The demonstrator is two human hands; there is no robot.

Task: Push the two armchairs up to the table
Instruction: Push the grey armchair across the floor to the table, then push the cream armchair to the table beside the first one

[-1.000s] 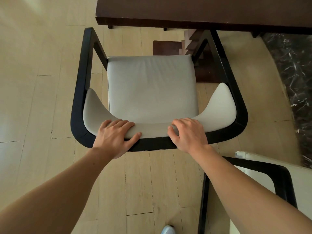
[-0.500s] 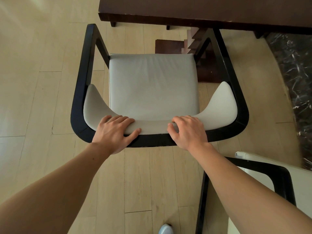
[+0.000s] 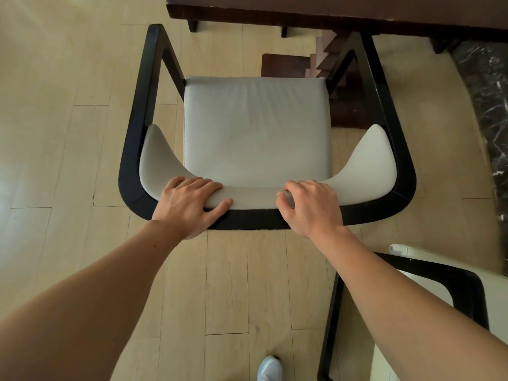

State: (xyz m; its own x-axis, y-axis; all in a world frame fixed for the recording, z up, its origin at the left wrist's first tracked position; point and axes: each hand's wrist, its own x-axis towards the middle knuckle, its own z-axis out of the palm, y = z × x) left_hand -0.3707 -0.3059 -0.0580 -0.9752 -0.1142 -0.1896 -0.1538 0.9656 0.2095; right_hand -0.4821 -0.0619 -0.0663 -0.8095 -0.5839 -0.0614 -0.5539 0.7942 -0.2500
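An armchair (image 3: 255, 127) with a black frame and a grey cushion faces the dark wooden table (image 3: 330, 12) at the top of the view. Its arm tips reach just under the table's edge. My left hand (image 3: 189, 207) lies over the padded backrest, thumb on the near side. My right hand (image 3: 310, 207) grips the same backrest a little to the right, fingers curled over its top. A second armchair (image 3: 428, 287), black frame with pale padding, stands at the bottom right, partly behind my right forearm.
The floor is light wooden planks (image 3: 68, 160). A dark marble strip (image 3: 486, 111) runs along the right. The table's stepped dark base (image 3: 324, 64) sits under the table, behind the chair's right arm. My shoe tip (image 3: 269, 367) shows at the bottom edge.
The armchair has slid forward toward the table with both hands on its backrest. Its arm tips now sit closer to the table edge.
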